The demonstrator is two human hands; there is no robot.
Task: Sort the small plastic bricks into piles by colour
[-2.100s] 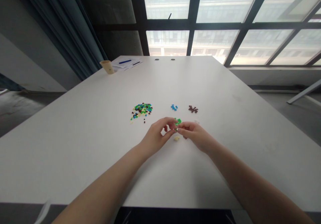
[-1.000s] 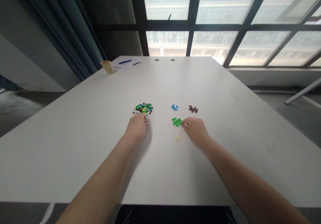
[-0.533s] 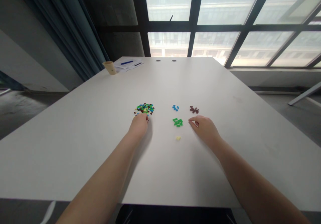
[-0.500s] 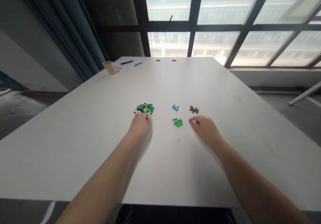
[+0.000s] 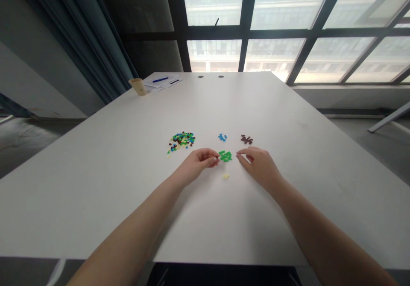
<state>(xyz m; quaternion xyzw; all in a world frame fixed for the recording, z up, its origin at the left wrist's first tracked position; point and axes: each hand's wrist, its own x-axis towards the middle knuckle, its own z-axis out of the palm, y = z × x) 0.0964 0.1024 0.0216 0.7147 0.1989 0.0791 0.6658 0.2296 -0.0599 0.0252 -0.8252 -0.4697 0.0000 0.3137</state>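
My left hand (image 5: 205, 159) is at the left edge of a small pile of green pieces (image 5: 225, 156), its thumb and fingertips pinched on something too small to name. Just right of that pile is my right hand (image 5: 254, 158), thumb and forefinger slightly apart with nothing visible between them. Blue pieces (image 5: 222, 137) lie behind the green ones, and dark brown pieces (image 5: 246, 139) lie behind my right hand. A few pale yellow pieces (image 5: 226, 176) are nearer the front. Further left is a larger mixed pile (image 5: 182, 139) of small coloured pieces.
On the white table (image 5: 237, 106), a beige cup (image 5: 139, 87) stands at the far left edge beside papers (image 5: 156, 82) with a blue pen (image 5: 160, 80). Two round dark discs sit near the far edge. A dark chair edge shows below the front edge.
My left hand has moved right from the mixed pile to the green pieces. My right hand has shifted slightly left, closer to the green pieces.
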